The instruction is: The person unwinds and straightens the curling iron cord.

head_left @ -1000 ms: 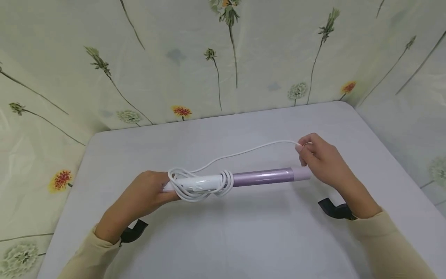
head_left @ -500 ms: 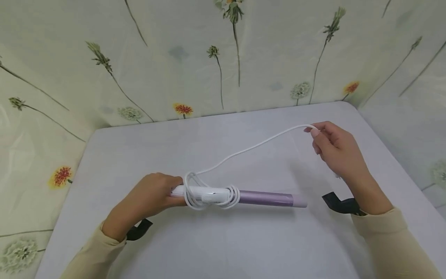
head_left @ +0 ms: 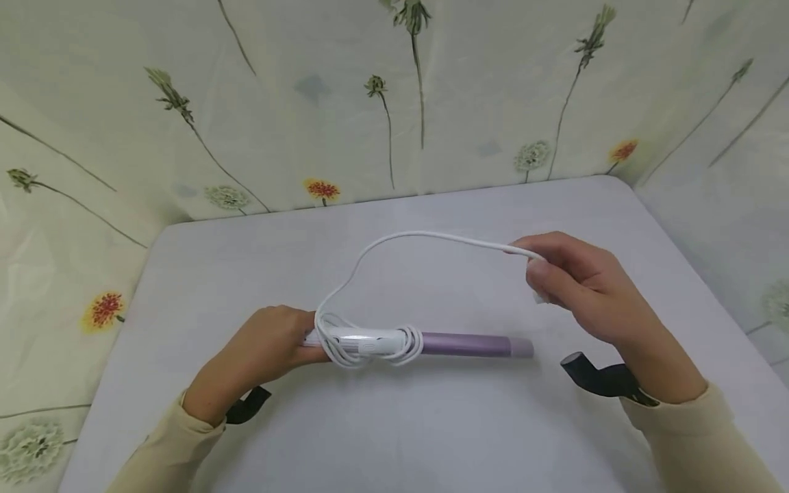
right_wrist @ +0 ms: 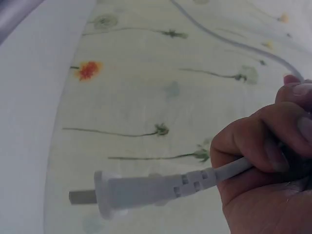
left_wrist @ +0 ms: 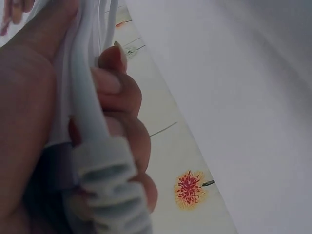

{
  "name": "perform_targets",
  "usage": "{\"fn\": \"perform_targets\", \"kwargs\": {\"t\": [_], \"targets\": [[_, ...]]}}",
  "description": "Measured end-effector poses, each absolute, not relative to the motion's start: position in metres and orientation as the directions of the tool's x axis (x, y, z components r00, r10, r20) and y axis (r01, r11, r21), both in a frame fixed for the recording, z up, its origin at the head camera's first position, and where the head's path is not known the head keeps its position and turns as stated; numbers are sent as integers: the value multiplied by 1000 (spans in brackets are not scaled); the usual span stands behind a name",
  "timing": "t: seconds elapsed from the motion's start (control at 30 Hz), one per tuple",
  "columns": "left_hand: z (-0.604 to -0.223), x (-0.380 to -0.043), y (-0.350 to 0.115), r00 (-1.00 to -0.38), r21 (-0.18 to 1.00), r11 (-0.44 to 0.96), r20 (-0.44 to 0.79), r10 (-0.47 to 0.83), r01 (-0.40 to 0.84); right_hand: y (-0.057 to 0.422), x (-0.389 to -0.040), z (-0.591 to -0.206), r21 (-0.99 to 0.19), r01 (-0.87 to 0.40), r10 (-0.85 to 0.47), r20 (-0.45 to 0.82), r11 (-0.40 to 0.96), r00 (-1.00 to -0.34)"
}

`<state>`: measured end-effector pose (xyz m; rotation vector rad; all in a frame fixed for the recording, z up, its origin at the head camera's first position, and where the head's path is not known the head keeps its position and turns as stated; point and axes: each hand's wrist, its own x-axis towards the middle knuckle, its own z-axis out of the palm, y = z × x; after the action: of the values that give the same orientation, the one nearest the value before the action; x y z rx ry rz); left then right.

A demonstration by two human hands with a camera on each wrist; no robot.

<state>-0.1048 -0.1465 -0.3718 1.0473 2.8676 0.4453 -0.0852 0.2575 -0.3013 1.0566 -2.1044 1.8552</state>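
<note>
A curling iron [head_left: 466,344] with a purple barrel and a white handle lies crosswise before me in the head view. My left hand [head_left: 259,352] grips its handle end, fingers curled round it. Up close in the left wrist view, the cord's ribbed sleeve [left_wrist: 109,165] sticks out beside those fingers. White cord [head_left: 425,234] is wound in loops about the handle, and a free length arches over to my right hand [head_left: 585,287]. That hand holds the cord in curled fingers near its end. The two-pin plug [right_wrist: 141,191] juts out of the fist in the right wrist view.
A table with a white cover [head_left: 401,424] spreads beneath both hands. Floral sheeting [head_left: 345,109] hangs behind and along its sides. Black curved mounts [head_left: 600,376] stick out from both wrists.
My right hand moved up and right with the cord, then came back left and down. The free cord now bows higher on the left. The curling iron's tip has dropped lower in view.
</note>
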Motion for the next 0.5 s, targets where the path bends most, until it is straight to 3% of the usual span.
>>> {"fn": "perform_targets", "kwargs": {"t": [0.13, 0.23, 0.5], "targets": [[-373, -106, -149, -775, 266, 743, 30, 631, 615, 248, -71, -288, -689, -689, -432, 705, -226, -563], [-373, -106, -151, -786, 262, 753, 36, 617, 604, 244, -66, -283, -635, -710, -434, 756, -306, -490], [-374, -110, -158, -812, 273, 773, 53, 582, 572, 265, -61, -286, -731, -649, -500, 650, -208, -572]]}}
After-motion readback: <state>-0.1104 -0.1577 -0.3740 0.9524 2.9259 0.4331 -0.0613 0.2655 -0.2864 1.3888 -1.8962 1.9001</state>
